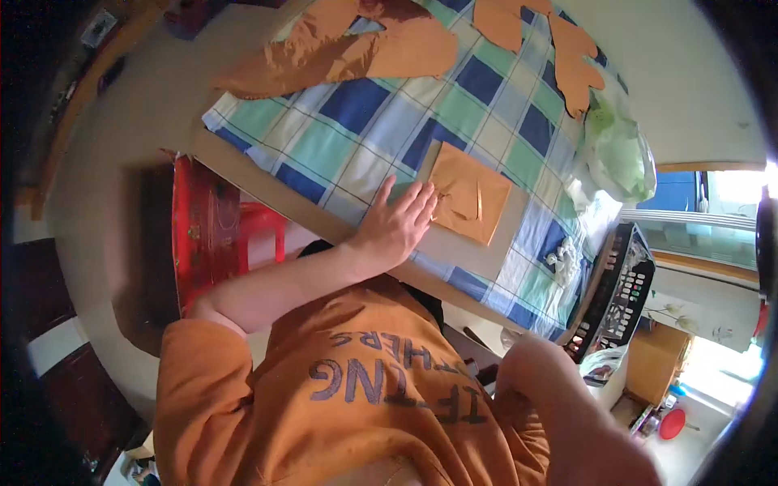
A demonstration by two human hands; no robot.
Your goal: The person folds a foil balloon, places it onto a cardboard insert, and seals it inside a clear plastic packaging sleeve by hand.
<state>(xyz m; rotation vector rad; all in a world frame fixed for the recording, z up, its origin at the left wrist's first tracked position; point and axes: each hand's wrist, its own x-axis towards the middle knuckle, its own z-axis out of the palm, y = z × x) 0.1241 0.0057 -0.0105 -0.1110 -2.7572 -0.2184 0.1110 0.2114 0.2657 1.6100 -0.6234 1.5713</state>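
Observation:
My left hand [397,225] lies flat with its fingers stretched out and slightly apart. Its fingertips touch the left edge of a flat, roughly square orange piece [472,182]. The piece looks like shiny sheet material with a few creases or slits; I cannot tell which. Beneath it is a grey-brown board [504,243], set on a blue, green and white checked cloth [356,166]. My right arm [539,377] is bent at the lower right, its forearm running off the lower edge. The right hand is out of the picture.
Large orange sheet pieces with curved outlines [413,49] lie at the table's far side, others [574,61] farther right. A pale green plastic bag [620,150] stands at the right. A black keyboard-like device [620,287] lies beyond the right edge. Red furniture [203,231] stands left.

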